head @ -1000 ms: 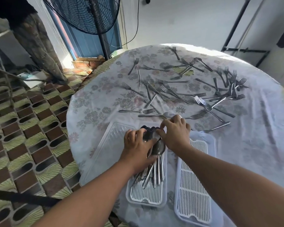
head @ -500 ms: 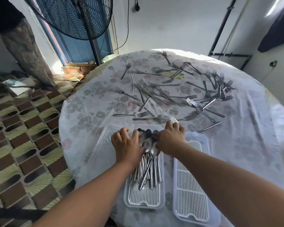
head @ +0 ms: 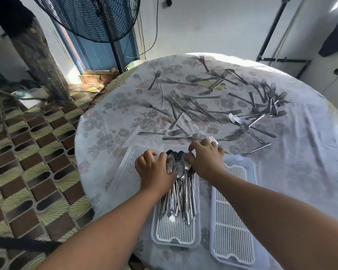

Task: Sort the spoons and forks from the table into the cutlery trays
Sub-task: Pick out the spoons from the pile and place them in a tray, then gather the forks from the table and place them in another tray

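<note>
A bundle of spoons [head: 180, 193] lies lengthwise in the left white slatted tray [head: 174, 230], bowls at the far end. My left hand [head: 154, 169] curls against the bowls from the left, thumb on one bowl. My right hand [head: 208, 159] curls over the bowls from the right, thumb tip on them. The right slatted tray [head: 232, 215] holds nothing. Several forks [head: 213, 108] lie scattered across the far half of the round table [head: 105, 133]; the nearest fork [head: 183, 137] is just beyond my right fingers.
A clear plastic lid [head: 121, 178] lies left of the trays near the table's edge. A standing fan [head: 98, 18] and a person's leg [head: 37, 55] are beyond the table on the left. Patterned tiled floor [head: 27, 152] lies to the left.
Both hands stayed on the spoon bowls and drew slightly apart, leaving more of the bowls showing. The view tilted a little; the forks have not moved.
</note>
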`<state>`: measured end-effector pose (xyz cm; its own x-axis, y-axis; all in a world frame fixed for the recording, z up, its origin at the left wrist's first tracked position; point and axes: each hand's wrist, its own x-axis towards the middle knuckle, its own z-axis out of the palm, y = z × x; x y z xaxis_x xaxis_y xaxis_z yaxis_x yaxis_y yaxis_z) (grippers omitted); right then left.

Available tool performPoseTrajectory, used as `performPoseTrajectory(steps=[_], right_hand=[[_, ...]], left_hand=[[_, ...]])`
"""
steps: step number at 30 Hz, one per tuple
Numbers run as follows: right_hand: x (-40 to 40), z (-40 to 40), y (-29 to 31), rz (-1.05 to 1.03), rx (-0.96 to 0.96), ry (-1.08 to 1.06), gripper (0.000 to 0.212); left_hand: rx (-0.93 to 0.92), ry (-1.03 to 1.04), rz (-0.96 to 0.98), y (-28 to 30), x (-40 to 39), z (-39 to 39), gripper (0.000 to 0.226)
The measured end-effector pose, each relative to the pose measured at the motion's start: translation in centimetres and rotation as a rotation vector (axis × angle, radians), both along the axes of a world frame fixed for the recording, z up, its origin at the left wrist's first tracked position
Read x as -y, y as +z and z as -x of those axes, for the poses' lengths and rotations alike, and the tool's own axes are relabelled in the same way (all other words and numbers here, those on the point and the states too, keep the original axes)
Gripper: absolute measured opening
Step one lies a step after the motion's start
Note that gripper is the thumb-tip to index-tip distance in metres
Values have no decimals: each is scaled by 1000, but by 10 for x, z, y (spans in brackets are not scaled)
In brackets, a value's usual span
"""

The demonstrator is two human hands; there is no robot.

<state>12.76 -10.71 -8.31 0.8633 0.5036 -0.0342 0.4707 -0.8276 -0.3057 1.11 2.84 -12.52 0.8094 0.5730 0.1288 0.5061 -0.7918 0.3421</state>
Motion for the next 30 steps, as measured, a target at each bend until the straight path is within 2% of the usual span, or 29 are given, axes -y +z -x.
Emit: performPoseTrajectory(steps=[3, 7, 11, 16, 20, 30], right_hand=[[2, 4, -3, 8, 0, -5, 39], [9, 8, -6, -19, 4, -42, 39], [12, 11, -4, -137, -19, -77, 34], [18, 18, 2, -251, -14, -95, 32], [34, 20, 10, -383, -3, -141, 26], [116, -26, 4, -529, 11, -306, 20]], left_hand=[[-31, -28, 18, 5, -4, -1, 48], [56, -2, 71, 14, -1, -4, 31], [58, -48, 124, 30, 2, -11, 32], [152, -193, 242, 46, 15, -25, 17], [176, -244, 335, 53, 35, -34, 14], [114, -322, 284, 63, 111, -96, 15]])
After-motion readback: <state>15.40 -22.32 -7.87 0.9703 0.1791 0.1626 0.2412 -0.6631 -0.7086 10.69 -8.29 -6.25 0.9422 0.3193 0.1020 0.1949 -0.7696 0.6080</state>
